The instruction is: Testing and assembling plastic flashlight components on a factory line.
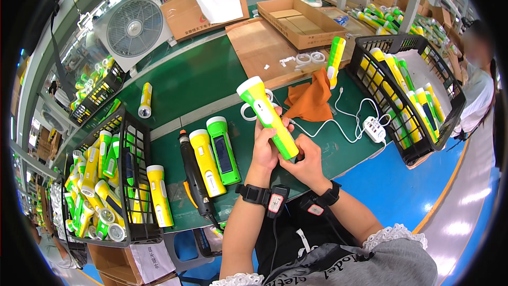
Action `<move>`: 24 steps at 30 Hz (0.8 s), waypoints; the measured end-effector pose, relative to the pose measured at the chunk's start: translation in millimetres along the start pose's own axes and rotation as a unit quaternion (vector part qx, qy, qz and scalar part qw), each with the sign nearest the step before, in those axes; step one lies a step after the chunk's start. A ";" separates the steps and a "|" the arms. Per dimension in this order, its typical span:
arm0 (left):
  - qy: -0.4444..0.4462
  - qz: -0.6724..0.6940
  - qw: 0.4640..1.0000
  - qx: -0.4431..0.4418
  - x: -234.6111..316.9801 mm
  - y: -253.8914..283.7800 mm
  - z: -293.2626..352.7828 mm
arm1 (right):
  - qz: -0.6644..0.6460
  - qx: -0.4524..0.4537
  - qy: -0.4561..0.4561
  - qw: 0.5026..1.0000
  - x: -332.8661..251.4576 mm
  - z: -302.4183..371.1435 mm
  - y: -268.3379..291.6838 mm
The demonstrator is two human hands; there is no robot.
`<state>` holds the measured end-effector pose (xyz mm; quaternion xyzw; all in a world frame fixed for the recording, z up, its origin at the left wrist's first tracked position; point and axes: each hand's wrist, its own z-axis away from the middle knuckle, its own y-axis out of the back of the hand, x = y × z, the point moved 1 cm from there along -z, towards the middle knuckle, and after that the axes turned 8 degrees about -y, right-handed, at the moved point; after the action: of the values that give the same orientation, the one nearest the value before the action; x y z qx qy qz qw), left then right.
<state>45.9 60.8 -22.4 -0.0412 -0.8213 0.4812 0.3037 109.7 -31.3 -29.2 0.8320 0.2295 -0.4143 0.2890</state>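
Both my hands hold one yellow-and-green flashlight (pixel 266 115) above the green table, its white lens end pointing up and away. My left hand (pixel 266 149) wraps the lower body from the left. My right hand (pixel 306 159) grips the green tail end from the right. Just left of my hands lie a yellow flashlight (pixel 207 162) and a green flashlight (pixel 224 150) side by side, next to a black rotary tool (pixel 194 176). An orange cloth (pixel 313 98) lies beyond my hands.
A black crate (pixel 142 180) at the left holds several flashlights; another black crate (pixel 423 143) at the right holds more. A white power strip (pixel 374 128) with cables lies right of my hands. Cardboard boxes (pixel 299 21), tape rolls (pixel 309 58), a box fan (pixel 135 27) stand behind. A person (pixel 476 90) sits far right.
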 end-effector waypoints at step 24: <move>0.007 -0.029 0.998 0.056 -3.4 1.1 0.4 | 0.037 -0.110 -0.086 0.990 5.4 2.2 6.9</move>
<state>48.1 59.9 -25.0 -0.0034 -0.7916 0.5171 0.3255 115.7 -37.1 -32.7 0.7643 0.2168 -0.4458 0.4124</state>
